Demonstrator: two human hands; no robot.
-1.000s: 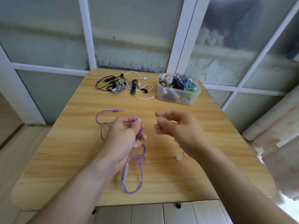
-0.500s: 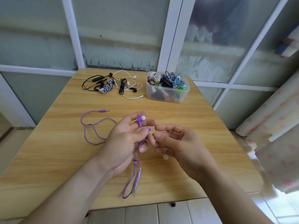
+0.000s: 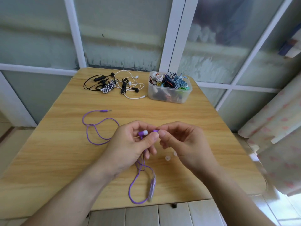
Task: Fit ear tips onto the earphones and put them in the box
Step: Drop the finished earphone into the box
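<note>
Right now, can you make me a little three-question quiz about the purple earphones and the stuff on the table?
1. True or false: the purple earphones are already in the plastic box.
2. Which hand holds the earbud with the white tip?
A. left hand
B. right hand
C. neither
3. Fill in: a loose ear tip lies on the ______, near the right hand.

Key:
1. False: both hands hold them over the table, the plug end lying on the wood.
2. A.
3. table.
</note>
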